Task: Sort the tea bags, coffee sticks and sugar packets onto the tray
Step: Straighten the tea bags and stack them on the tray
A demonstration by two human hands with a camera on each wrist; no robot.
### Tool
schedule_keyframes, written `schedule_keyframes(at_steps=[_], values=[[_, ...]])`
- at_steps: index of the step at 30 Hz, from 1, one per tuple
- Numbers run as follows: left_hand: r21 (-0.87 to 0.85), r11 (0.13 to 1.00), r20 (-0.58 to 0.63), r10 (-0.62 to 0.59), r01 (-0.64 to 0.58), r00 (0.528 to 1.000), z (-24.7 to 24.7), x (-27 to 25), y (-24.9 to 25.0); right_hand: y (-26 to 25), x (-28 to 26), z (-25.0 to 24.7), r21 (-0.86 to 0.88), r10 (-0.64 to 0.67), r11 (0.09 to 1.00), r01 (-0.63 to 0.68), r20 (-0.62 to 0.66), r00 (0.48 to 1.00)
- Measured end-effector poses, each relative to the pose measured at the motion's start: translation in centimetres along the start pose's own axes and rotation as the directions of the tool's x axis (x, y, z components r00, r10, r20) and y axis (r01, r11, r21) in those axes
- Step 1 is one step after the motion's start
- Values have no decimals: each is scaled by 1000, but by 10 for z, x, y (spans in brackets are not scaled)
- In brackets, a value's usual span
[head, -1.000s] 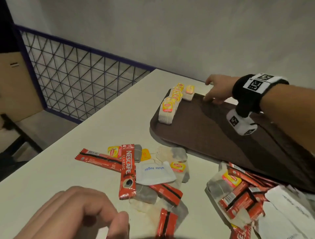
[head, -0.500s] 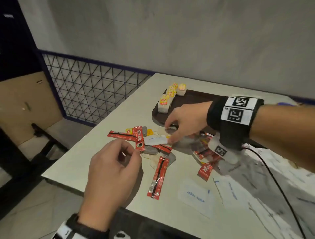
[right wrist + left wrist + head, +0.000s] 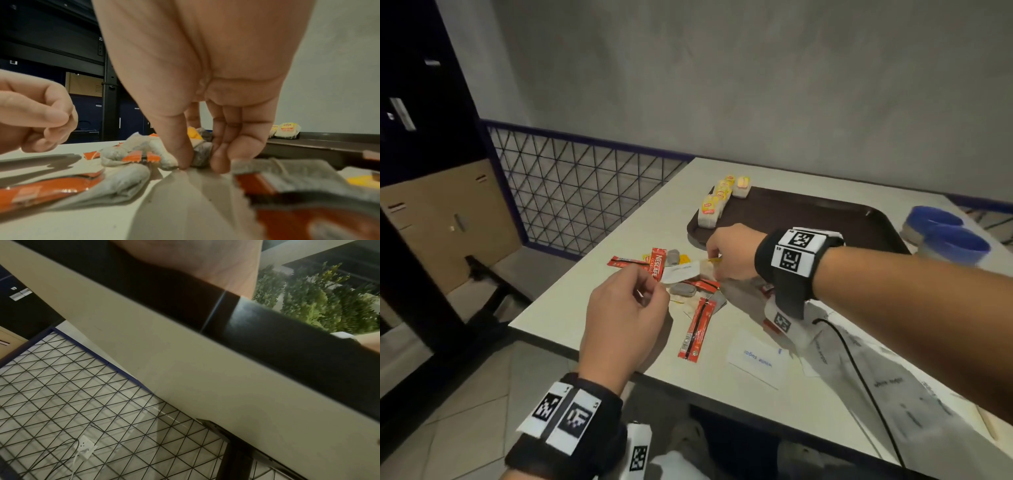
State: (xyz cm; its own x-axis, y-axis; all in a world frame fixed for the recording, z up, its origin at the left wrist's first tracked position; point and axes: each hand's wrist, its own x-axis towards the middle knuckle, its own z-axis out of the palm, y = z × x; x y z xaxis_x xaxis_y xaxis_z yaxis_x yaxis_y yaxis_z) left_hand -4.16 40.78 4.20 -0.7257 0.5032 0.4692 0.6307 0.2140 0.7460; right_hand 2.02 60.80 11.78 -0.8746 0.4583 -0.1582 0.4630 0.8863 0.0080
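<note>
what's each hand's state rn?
Left hand: fingers curled, holding nothing visible.
Right hand: thumb and fingers pinch a tea bag in the pile on the table.

Two blue-rimmed cups (image 3: pixel 948 236) at the table's (image 3: pixel 599 305) far right, wire-mesh railing (image 3: pixel 571 192) behind, cardboard box (image 3: pixel 445 219).

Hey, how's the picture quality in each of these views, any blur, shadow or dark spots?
Head view: dim, soft light; the sugar packets at lower right smear with motion blur, and the tray reads dark. Left wrist view: mostly table underside and mesh, slightly blurred; no fingers show. Right wrist view: the right hand is fairly sharp, near foreground packets are out of focus, and the left hand casts a shadow on the table.
</note>
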Motion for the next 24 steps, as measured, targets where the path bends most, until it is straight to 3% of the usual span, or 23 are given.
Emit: schedule_keyframes(at_steps=[7, 12, 14, 16, 18, 20, 22, 24], values=[[-4, 1000, 22, -6, 6, 1000, -1, -1, 2, 11, -27, -16, 123, 61, 991, -45, -137, 989], [-133, 989, 60, 70, -61, 996, -4, -8, 8, 18, -74, -25, 385, 132, 923, 11, -342, 930], [-258, 966, 111, 40, -10, 993, -4, -17, 19, 13, -97, -19, 493, 154, 868, 54, -371, 916], [-443, 884, 198, -68, 151, 978, -1, -25, 41, 6, -118, -7, 546, 173, 835, 69, -380, 909], [-606, 682, 371, -215, 411, 903, 5, -28, 66, -1, -135, 8, 578, 217, 814, 55, -391, 895], [-623, 496, 569, -243, 604, 786, 10, -28, 83, -4, -147, 21, 617, 262, 786, 38, -389, 883], [-579, 484, 678, -163, 656, 717, 15, -29, 88, -6, -155, 32, 626, 283, 779, 26, -390, 876], [-562, 549, 690, -102, 619, 716, 20, -31, 84, -7, -161, 41, 601, 281, 798, 32, -419, 864]])
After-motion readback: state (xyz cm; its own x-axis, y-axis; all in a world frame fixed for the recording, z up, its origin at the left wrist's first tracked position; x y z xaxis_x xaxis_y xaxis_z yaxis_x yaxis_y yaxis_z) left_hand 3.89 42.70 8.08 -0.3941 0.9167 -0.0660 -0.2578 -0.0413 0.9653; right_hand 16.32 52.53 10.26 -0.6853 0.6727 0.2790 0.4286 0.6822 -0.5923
